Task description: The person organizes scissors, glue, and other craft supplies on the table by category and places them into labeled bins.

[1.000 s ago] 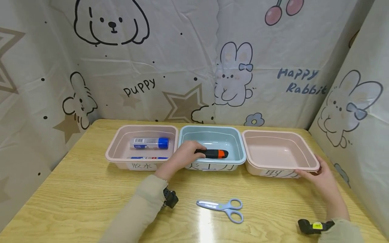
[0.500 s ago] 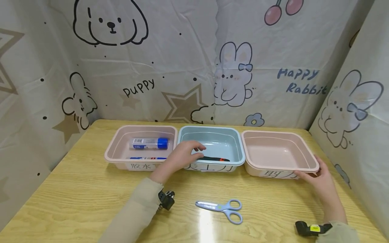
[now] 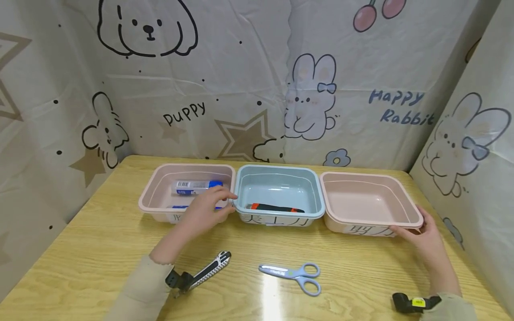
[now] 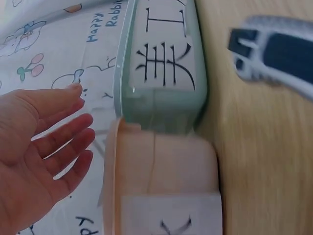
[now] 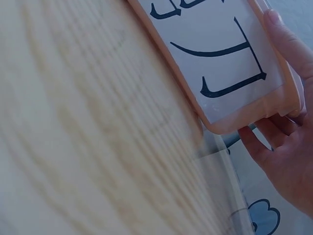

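My left hand [image 3: 202, 211] hovers over the front right part of the left pink bin [image 3: 147, 199], fingers loosely spread and holding nothing. In the left wrist view its fingers [image 4: 73, 129] are apart. A black and orange utility knife [image 3: 277, 208] lies along the front of the blue bin [image 3: 281, 189]. My right hand [image 3: 427, 238] grips the front right corner of the right pink bin [image 3: 357, 203], thumb at the rim, fingers around the end wall. A grey and black utility knife [image 3: 213, 268] lies on the table beside my left wrist, partly hidden by the wrist camera.
Light-blue scissors [image 3: 295, 274] lie in front of the blue bin. In the left bin are a clear tube with a blue cap [image 3: 190, 187] and a blue item [image 3: 179, 207] mostly behind my hand. A printed curtain [image 3: 249, 80] stands behind the wooden table [image 3: 100, 249].
My left hand let go of the black and orange knife in the blue bin, then moved left over the left bin. The grey knife came into view. My right hand stays on its bin.
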A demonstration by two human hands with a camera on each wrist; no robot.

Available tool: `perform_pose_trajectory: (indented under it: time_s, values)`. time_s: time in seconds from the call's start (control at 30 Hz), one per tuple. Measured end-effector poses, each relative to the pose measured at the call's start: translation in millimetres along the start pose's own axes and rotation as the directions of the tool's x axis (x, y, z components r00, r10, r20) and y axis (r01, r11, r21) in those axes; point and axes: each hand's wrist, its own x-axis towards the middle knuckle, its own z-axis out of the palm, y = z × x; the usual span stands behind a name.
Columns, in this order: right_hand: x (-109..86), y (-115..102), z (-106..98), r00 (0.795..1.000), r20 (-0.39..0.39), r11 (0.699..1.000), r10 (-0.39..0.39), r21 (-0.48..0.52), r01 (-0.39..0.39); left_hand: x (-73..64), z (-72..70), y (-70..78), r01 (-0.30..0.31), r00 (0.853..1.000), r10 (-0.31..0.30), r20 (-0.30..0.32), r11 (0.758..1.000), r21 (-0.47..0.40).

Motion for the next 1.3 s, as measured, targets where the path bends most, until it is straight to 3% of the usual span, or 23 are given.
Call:
perform_pose_trajectory:
  time_s: [0.2, 0.33, 0.47, 0.67, 1.0, 1.17, 1.3]
  values:
    - [-0.4, 2, -2, 1.0, 0.011, 1.0, -0.001, 0.004, 0.001, -21.9, -8.8, -5.0, -0.071, 0.997, 0.068, 0.033, 0.993, 0.093]
    - [-1.9, 2, -3, 1.0, 0.029, 1.0, 0.001, -0.018, 0.0, -34.1, -10.6, -4.5, -0.085, 0.995, 0.075, 0.073, 0.985, 0.15]
    - [-2.8, 1, -3, 0.999, 0.04, 0.997, 0.013, -0.075, -0.01, -47.9, -9.9, -4.2, -0.082, 0.989, 0.058, 0.136, 0.98, 0.182]
    - [-2.0, 2, -3, 0.999, 0.037, 0.998, 0.018, -0.067, -0.016, -64.6, -6.0, -6.0, -0.047, 0.979, 0.003, 0.206, 0.978, 0.206]
    - [3.5, 0, -8, 0.998, 0.068, 0.992, -0.002, -0.122, 0.01, -83.2, -0.7, -12.4, 0.006, 0.927, -0.059, 0.369, 0.99, 0.143]
    - [2.6, -2, -8, 0.996, 0.085, 0.994, -0.008, -0.111, 0.017, -90.9, 3.0, -14.4, 0.049, 0.89, -0.099, 0.445, 0.991, 0.121]
    - [2.5, -2, -10, 0.996, 0.093, 0.992, -0.005, -0.123, 0.016, -93.1, 6.3, -14.2, 0.051, 0.885, -0.096, 0.456, 0.993, 0.109]
